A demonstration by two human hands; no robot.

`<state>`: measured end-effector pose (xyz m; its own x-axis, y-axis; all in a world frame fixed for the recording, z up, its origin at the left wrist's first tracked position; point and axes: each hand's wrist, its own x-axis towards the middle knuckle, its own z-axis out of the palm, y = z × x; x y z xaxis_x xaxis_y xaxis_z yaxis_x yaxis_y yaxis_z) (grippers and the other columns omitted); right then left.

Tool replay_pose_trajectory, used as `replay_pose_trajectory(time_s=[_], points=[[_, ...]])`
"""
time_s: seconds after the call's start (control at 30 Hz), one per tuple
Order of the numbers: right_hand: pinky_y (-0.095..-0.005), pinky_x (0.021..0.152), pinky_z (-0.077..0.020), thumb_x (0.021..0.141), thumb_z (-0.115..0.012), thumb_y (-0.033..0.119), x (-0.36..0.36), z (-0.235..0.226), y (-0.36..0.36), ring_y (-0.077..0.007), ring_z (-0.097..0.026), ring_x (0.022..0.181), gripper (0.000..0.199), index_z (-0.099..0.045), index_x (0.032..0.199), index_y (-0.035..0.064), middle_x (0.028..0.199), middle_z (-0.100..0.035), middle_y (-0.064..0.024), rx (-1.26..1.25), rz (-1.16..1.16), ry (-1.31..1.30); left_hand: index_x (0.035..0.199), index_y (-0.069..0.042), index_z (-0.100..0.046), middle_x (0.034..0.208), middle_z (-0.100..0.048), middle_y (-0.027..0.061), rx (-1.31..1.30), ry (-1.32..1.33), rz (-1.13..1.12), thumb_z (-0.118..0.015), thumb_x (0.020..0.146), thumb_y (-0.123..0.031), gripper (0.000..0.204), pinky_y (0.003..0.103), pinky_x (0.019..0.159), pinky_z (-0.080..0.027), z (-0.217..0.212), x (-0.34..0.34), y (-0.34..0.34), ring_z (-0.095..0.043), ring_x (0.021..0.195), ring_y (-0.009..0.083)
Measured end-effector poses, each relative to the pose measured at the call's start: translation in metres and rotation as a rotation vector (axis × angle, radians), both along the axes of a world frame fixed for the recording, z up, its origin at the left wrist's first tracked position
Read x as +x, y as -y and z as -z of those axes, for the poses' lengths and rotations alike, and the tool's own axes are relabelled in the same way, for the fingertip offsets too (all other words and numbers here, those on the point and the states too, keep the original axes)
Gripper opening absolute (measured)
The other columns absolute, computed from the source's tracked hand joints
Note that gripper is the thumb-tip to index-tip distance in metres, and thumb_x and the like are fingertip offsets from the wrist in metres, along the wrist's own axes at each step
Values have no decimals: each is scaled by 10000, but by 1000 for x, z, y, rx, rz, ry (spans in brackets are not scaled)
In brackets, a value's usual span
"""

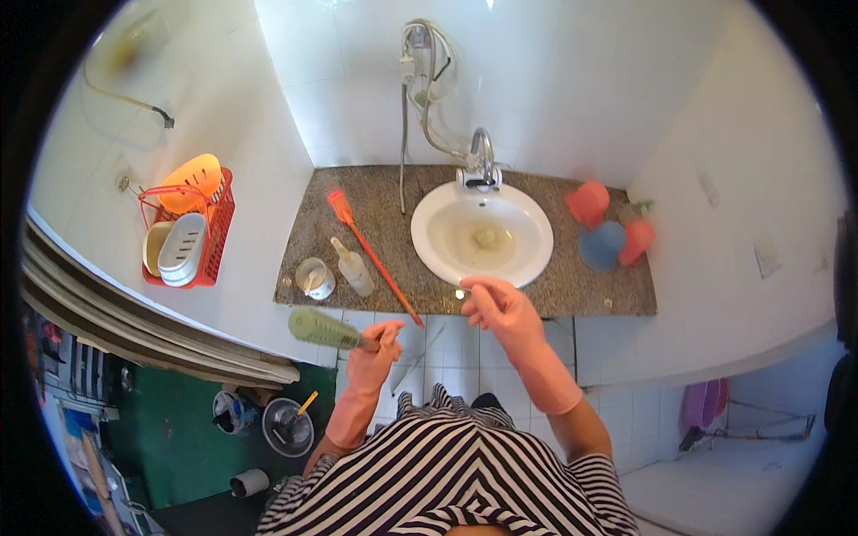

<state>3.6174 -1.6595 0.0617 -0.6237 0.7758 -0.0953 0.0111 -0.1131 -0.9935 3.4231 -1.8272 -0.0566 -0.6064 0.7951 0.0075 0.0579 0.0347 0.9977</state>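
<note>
Both my hands wear pink rubber gloves. My left hand (375,355), just in front of the counter's front edge, is closed around the handle end of a green scrub brush (323,330), whose long rounded head points left. My right hand (505,313) hovers by the near rim of the white oval sink (426,255), its fingers bent loosely and partly apart, with nothing visible in them. A little cloudy water (489,238) lies in the basin. A chrome faucet (483,147) stands behind it.
On the speckled counter (536,299) stand a white cup (315,279), a spray bottle (356,272), a long red-handled tool (380,263), and red and blue bowls (601,246). A red basket (223,228) hangs left. A metal basin (288,427) rests on the green floor.
</note>
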Motion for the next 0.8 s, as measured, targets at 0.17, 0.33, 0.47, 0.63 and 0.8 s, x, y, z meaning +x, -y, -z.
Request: replay_pose_trajectory(time_s=[0.17, 0.33, 0.47, 0.63, 0.8], points=[[-254, 687, -471, 995, -607, 401, -77, -31, -155, -97, -596, 780, 409, -694, 1175, 44, 931, -694, -27, 249, 22, -11, 1256, -21, -637, 788, -662, 34, 8, 198, 32, -682, 951, -123, 324, 304, 792, -514, -7, -22, 3, -617, 721, 111], [-296, 804, -509, 964, -660, 385, -188, -82, -305, -134, -633, 987, 418, -690, 1180, 28, 1092, -695, -51, 358, 34, -60, 1353, 3, -572, 856, -676, 57, 240, 314, -13, -739, 842, -13, 537, 412, 1071, -425, -34, -24, 16, -633, 988, 206], [-376, 939, -490, 914, -699, 422, -278, -121, -399, -244, -640, 1079, 513, -673, 1204, -1, 1137, -703, -127, 673, 99, 7, 1402, 5, -530, 995, -693, 79, 228, 381, -23, -783, 802, -27, 652, 407, 1075, -413, -70, -3, 28, -602, 1152, 242], [-463, 946, -502, 893, -648, 566, -355, -155, -513, -384, -665, 1082, 626, -702, 1128, -13, 1129, -700, -254, 1106, 262, 375, 1424, 6, -501, 1270, -639, 147, 50, 422, -105, -801, 840, -148, 674, 398, 1126, -372, -53, 37, 42, -558, 1268, 247], [-496, 951, -501, 947, -508, 604, -400, -153, -538, -393, -659, 1124, 646, -705, 1164, 29, 1139, -720, -208, 1275, 260, 728, 1381, -22, -569, 1295, -648, 125, -189, 334, -203, -721, 894, -176, 533, 376, 1126, -386, -89, 79, 39, -563, 1279, 240]])
